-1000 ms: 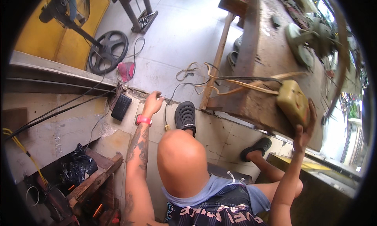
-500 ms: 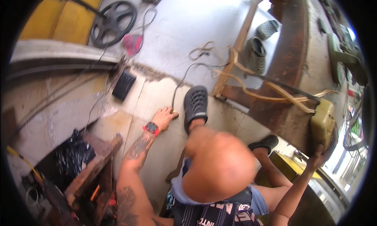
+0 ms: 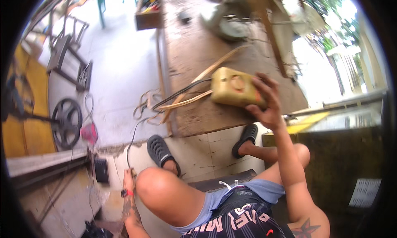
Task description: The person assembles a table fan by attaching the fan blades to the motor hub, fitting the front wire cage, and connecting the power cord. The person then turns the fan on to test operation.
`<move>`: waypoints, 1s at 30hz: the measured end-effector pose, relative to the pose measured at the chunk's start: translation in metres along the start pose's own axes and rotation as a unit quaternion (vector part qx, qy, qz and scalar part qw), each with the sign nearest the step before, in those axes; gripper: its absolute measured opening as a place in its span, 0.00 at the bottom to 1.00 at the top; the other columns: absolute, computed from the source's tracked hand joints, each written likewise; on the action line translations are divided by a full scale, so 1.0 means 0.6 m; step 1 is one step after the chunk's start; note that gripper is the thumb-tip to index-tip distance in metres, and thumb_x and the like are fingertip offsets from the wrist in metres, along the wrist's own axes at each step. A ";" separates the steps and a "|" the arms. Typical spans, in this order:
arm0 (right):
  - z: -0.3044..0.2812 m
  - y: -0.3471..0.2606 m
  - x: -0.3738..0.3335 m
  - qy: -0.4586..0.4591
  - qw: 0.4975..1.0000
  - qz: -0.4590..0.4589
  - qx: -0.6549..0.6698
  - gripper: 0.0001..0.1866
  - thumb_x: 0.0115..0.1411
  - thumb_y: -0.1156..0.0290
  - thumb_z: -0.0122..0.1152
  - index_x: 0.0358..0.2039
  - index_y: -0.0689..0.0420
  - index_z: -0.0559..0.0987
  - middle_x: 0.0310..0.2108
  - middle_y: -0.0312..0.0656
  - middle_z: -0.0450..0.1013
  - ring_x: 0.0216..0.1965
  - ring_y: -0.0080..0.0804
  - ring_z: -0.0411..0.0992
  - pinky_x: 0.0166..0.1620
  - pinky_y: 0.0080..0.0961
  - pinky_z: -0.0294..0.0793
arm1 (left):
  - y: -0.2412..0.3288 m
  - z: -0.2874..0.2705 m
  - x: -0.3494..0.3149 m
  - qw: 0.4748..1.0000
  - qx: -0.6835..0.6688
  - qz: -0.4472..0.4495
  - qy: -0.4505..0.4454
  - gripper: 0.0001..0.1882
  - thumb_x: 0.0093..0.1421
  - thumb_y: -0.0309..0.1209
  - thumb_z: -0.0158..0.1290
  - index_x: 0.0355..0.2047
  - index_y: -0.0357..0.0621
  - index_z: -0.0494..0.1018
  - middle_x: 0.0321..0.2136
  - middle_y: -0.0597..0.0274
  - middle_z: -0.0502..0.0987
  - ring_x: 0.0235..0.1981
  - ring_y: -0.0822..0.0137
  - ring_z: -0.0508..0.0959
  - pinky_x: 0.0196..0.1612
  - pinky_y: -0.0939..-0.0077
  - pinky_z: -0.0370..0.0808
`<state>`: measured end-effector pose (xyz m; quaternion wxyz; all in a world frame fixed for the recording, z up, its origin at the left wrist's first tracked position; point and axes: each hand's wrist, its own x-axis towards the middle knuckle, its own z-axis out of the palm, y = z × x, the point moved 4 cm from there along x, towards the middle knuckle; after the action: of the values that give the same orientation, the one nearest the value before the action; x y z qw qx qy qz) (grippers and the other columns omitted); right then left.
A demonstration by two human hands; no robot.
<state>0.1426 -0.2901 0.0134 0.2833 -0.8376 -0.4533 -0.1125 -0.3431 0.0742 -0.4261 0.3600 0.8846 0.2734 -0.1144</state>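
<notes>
r hand (image 3: 268, 101): gripping yellow box (image 3: 232, 88) by its r end, fingers over far side, thumb at near edge. box is tilted, over the surface (image 3: 198, 125); can't tell if the low edge touches.

l hand (image 3: 130, 179): down by my l knee (image 3: 149, 181), fingertips at the end of the dark cord (image 3: 131, 141). too small/blurred to tell if they're closed on it. black box (image 3: 101, 170) just beside, on its l.

pale lead (image 3: 188, 100) + black lead (image 3: 184, 89) leave the box's l end, run across the surface & past its l edge, near the tangle (image 3: 148, 102).

handling notes, imo:
- r hand = anchor. firm but not hard, thumb opp. fingers, so the box doesn't twist.
- leave slack in both leads; any pull prob loads the box end, & they could snag on the surface edge.
- l hand: take the cord by its end piece, not mid-wire. no yanking.
- knee's close to l hand, so ease it out a bit for a clear view.
- cord passes near my l shoe (image 3: 158, 151); don't step on it.
</notes>
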 end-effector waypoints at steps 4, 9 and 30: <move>-0.007 -0.014 0.015 0.000 1.000 -0.021 0.007 0.38 0.55 0.54 0.79 0.66 0.46 0.76 0.65 0.48 0.67 0.66 0.51 0.63 0.69 0.46 0.63 | 0.011 -0.047 -0.006 0.999 0.004 -0.004 0.052 0.27 0.63 0.26 0.51 0.64 0.44 0.69 0.48 0.49 0.74 0.52 0.49 0.76 0.58 0.56 0.75; -0.011 -0.030 0.023 -0.003 1.000 -0.014 0.020 0.39 0.57 0.52 0.76 0.66 0.49 0.75 0.66 0.48 0.67 0.66 0.52 0.63 0.70 0.48 0.61 | 0.096 -0.153 -0.022 0.959 -0.124 -0.003 0.256 0.24 0.70 0.39 0.51 0.63 0.44 0.70 0.48 0.54 0.75 0.52 0.54 0.76 0.58 0.58 0.74; 0.000 -0.067 0.098 -0.037 0.991 -0.001 0.129 0.15 0.68 0.60 0.63 0.51 0.49 0.86 0.55 0.45 0.75 0.57 0.52 0.70 0.64 0.45 0.67 | 0.363 -0.609 -0.305 0.717 -0.508 0.088 0.468 0.23 0.79 0.44 0.46 0.63 0.43 0.70 0.42 0.69 0.75 0.39 0.76 0.71 0.45 0.77 0.68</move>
<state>0.1425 -0.2318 0.0547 0.3713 -0.7973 -0.4754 -0.0222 -0.3689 0.1275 0.0330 0.5901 0.5292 0.3450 0.5027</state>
